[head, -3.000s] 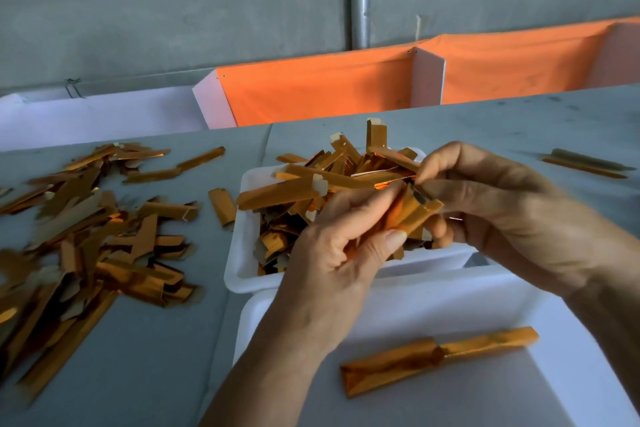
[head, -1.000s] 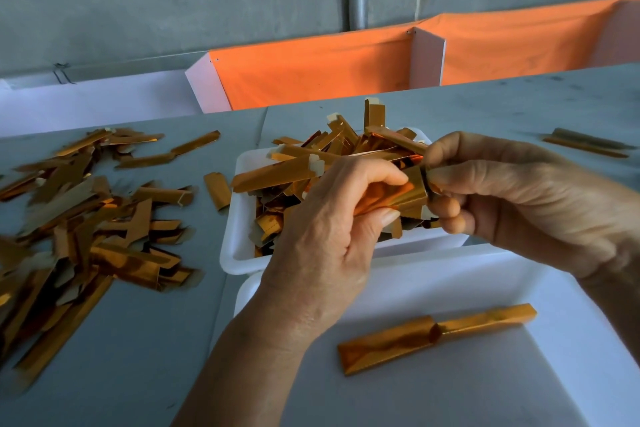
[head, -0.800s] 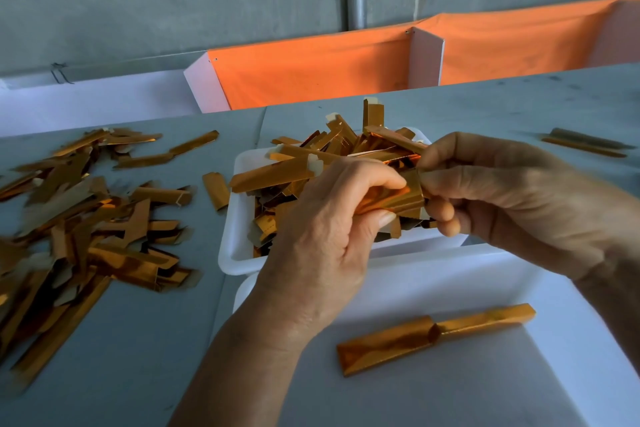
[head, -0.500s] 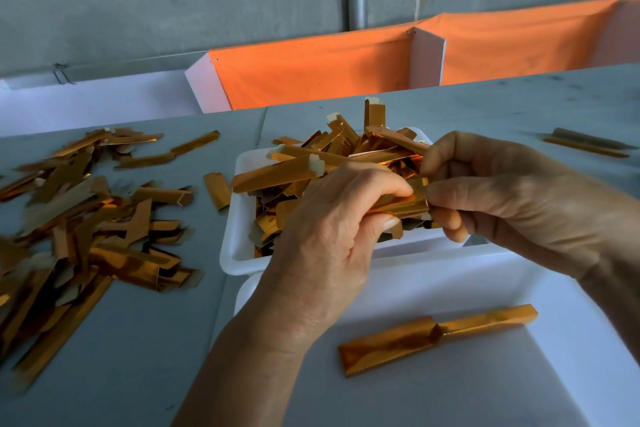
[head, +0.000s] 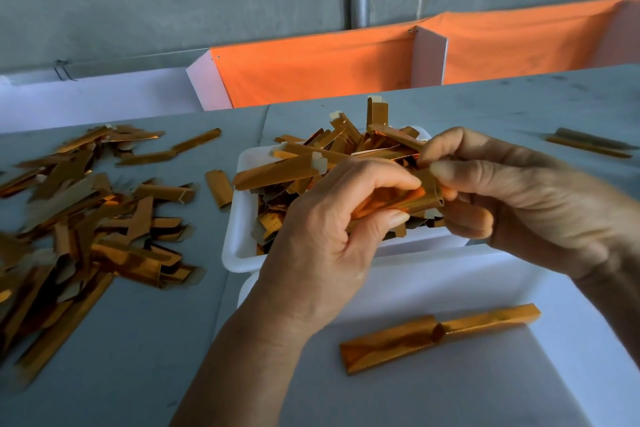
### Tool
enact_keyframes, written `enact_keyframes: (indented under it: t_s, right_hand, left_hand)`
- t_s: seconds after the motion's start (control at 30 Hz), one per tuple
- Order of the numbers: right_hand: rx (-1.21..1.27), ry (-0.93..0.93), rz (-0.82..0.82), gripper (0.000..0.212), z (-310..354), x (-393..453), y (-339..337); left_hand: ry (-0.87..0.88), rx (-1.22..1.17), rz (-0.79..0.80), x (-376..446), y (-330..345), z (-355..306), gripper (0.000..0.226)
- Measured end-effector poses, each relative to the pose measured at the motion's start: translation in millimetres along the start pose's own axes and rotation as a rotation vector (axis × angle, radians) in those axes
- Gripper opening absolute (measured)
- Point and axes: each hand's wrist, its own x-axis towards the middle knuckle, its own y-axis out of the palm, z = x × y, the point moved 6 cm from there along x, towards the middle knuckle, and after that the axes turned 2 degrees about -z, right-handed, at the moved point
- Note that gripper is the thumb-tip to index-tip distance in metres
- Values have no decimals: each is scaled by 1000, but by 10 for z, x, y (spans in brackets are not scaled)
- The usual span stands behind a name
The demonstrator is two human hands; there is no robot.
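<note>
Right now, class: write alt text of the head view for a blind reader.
Left hand and right hand hold one gold strip above a tub of strips. A long strip lies in the near tray; a pile lies left.

Dim daylight, glinting foil, blurred edges

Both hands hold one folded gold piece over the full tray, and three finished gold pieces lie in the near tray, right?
Not three: the head view shows one finished gold piece in the near tray. The left hand and right hand do hold one folded gold piece over the full tray.
</note>
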Motion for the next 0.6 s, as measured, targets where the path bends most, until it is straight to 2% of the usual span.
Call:
enact_keyframes:
  t_s: [0.13, 0.27, 0.37, 0.47, 0.6]
  right_hand:
    - [132, 38, 80, 12, -82, 25, 47]
    - [130, 49, 24, 11, -145, 53, 29]
    - [205, 83, 62, 19, -198, 45, 53]
    - [117, 123, 57, 22, -223, 33, 21]
    - [129, 229, 163, 46, -265, 1, 73]
  left_hand:
    - [-22, -72, 13, -10, 8, 19, 21]
    - [-95, -135, 19, -20, 21, 69, 21]
    - [-127, -165, 10, -22, 30, 82, 22]
    - [-151, -169, 3, -35, 39, 114, 25]
    - [-170, -117, -44, -15, 45, 109, 32]
